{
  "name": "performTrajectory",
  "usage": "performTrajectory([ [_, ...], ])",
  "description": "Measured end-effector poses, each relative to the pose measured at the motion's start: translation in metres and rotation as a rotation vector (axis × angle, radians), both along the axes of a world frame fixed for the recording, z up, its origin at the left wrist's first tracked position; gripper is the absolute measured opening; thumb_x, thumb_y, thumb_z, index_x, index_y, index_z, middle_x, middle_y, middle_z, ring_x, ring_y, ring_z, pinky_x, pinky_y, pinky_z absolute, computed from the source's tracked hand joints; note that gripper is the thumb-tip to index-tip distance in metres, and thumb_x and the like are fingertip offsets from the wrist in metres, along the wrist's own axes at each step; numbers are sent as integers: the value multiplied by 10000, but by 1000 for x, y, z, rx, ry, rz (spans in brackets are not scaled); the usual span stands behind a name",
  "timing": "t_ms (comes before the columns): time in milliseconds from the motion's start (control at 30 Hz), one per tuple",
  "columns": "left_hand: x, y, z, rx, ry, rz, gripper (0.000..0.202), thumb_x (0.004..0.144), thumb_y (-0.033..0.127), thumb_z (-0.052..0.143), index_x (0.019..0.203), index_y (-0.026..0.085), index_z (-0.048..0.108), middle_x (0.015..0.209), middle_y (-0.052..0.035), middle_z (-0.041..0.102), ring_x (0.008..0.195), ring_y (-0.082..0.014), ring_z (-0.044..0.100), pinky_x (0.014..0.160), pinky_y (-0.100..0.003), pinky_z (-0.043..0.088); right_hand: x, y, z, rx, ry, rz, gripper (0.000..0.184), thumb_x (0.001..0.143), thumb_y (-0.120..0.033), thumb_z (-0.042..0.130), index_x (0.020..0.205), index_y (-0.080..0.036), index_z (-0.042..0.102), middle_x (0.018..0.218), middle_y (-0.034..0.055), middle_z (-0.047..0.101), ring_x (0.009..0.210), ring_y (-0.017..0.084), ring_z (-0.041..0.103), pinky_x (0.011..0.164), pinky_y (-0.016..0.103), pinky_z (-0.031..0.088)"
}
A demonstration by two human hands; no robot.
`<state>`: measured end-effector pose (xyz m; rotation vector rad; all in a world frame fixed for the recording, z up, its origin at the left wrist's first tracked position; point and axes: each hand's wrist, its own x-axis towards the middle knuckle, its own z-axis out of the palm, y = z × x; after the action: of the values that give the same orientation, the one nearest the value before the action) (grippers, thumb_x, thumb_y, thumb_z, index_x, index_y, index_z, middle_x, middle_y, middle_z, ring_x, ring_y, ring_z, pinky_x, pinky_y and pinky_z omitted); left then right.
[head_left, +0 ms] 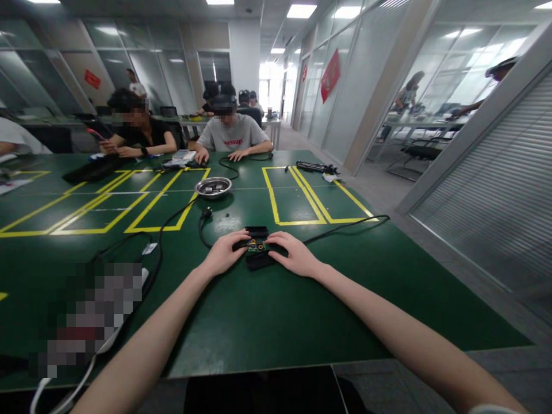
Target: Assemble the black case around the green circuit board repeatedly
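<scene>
Glossy green tabletop in an office walled with frosted glass partitions, and strips of yellow tape mark out long skinny boxes on both sides of a shiny round steel bowl holding small metal bits, so I'll use that bowl as the landmark. Nearer the wearer than the bowl and a bit right of it sits a little green circuit board with copper-coloured ring coils, between two matte black shell pieces, one on its far side and one on its near side. Left hand has thumb and fingers curved in a pinch on the board's left end, right hand mirrors that on the other end, can't tell how hard either one presses. Just on the near side of the bowl lies a chunky black plug on a rubbery cord that bends toward the left hand, and a thin black cable stretches off well right of the bowl. Nearer and left of the bowl there's a long white-edged item, mostly pixelated. Beyond the bowl sits a person in a soft grey tee, and right of it lies a spindly black stand
</scene>
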<state>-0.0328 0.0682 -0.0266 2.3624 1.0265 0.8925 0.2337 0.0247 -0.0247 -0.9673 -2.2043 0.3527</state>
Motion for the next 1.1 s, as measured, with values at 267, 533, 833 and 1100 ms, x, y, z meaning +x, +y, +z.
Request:
performTrajectory([
  [267, -3, -11, 14, -47, 7, -40, 618, 798, 349, 762, 1382, 197, 631, 1437, -139, 640, 1325, -328, 612, 1161, -509, 454, -4, 2, -2, 22, -61, -39, 376, 914, -209, 636, 1289, -196, 665, 1230, 130, 684, 1100, 273, 614, 994, 506, 533],
  [533, -1, -8, 14, -53, -17, -30, 492, 844, 341, 721, 1308, 185, 671, 1399, -144, 668, 1318, -316, 621, 1148, -518, 463, -6, 2, -6, -1, -56, -36, 503, 887, -255, 654, 1380, -166, 612, 1375, 171, 599, 1232, 307, 555, 1093, 560, 468],
  [833, 3, -9, 16, -36, -46, -28, 282, 839, 335, 724, 1073, 178, 727, 1234, -135, 739, 1241, -309, 662, 1127, -491, 483, -6, 7, -8, -25, -85, -60, 522, 912, -312, 671, 1409, -175, 593, 1467, 168, 567, 1318, 315, 537, 1146, 568, 408],
  [1100, -3, -10, 21, 18, -52, 51, 203, 827, 253, 643, 1001, 196, 732, 1175, -95, 698, 1148, -268, 663, 1036, -439, 532, -1, 5, -3, -13, -6, -74, 422, 934, -289, 656, 1339, -182, 600, 1362, 157, 598, 1269, 275, 571, 1092, 490, 477],
])
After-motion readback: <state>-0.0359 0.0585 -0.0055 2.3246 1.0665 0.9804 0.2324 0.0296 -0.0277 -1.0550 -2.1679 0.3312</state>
